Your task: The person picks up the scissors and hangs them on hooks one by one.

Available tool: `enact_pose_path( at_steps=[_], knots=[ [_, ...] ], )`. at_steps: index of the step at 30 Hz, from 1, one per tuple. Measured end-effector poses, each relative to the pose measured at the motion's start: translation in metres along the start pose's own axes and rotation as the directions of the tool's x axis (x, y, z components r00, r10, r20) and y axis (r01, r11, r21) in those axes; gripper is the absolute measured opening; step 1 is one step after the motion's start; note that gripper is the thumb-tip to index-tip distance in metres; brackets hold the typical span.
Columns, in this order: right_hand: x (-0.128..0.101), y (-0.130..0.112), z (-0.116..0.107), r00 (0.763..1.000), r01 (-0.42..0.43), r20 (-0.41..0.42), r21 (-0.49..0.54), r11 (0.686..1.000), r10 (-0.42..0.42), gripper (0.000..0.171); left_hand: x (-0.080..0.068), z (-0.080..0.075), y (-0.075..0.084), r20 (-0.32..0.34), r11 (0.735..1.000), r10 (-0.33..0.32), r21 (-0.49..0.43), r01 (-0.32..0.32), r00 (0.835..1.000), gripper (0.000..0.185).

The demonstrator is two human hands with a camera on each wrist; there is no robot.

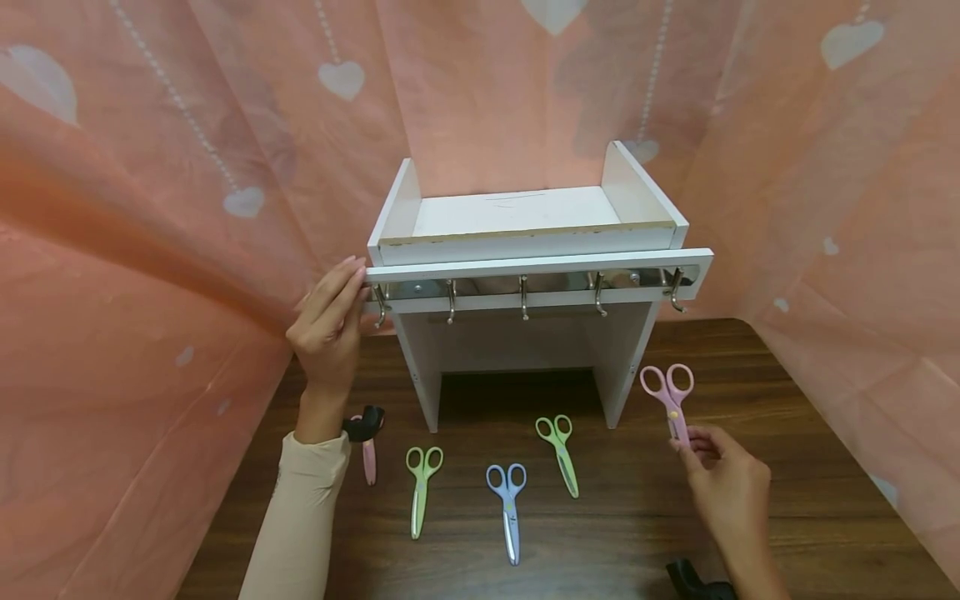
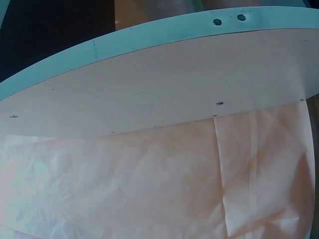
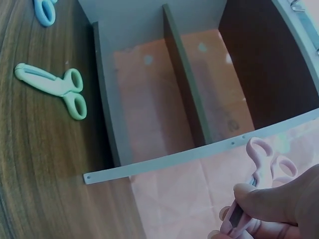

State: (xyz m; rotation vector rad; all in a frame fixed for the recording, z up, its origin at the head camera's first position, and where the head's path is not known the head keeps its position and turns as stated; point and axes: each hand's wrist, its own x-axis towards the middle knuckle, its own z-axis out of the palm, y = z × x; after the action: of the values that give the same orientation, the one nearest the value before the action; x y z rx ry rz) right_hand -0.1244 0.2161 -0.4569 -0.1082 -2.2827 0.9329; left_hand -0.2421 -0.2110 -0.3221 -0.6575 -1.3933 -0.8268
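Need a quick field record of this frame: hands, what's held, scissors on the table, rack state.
left hand: fingers straight, touching the left end of the white rack
right hand: pinching the pink scissors by the blades, handles up
hooks: five metal hooks under the rail, all bare
on wooden table: two green scissors, blue scissors, another pink pair partly hidden by the left forearm
backdrop: pink heart-print cloth

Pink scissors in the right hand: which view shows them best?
Head view. The pink scissors show whole there, handles up, blades pinched by the right hand below the hook rail. The right wrist view shows only the handles, close and blurred behind the thumb. The left wrist view shows none of them.
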Motion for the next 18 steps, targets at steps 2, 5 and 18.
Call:
enact_pose_path(
  at_steps=[2, 5, 18],
  knots=[
    [0.001, -0.002, -0.001, 1.0, 0.011, -0.011, 0.009, 1.0, -0.011, 0.019, 0.0, 0.0, 0.0, 0.001, 1.0, -0.001, 0.0, 0.001, 1.0, 0.034],
    [0.002, -0.005, -0.003, 0.999, 0.033, -0.021, 0.022, 0.999, -0.032, 0.02, -0.001, 0.0, 0.0, 0.0, 1.0, -0.003, 0.0, 0.003, 1.0, 0.034],
    [0.005, -0.015, -0.009, 0.994, 0.088, -0.061, 0.03, 0.996, -0.086, 0.021, 0.003, 0.0, 0.004, -0.003, 1.0, -0.003, -0.008, 0.003, 1.0, 0.036]
  ],
)
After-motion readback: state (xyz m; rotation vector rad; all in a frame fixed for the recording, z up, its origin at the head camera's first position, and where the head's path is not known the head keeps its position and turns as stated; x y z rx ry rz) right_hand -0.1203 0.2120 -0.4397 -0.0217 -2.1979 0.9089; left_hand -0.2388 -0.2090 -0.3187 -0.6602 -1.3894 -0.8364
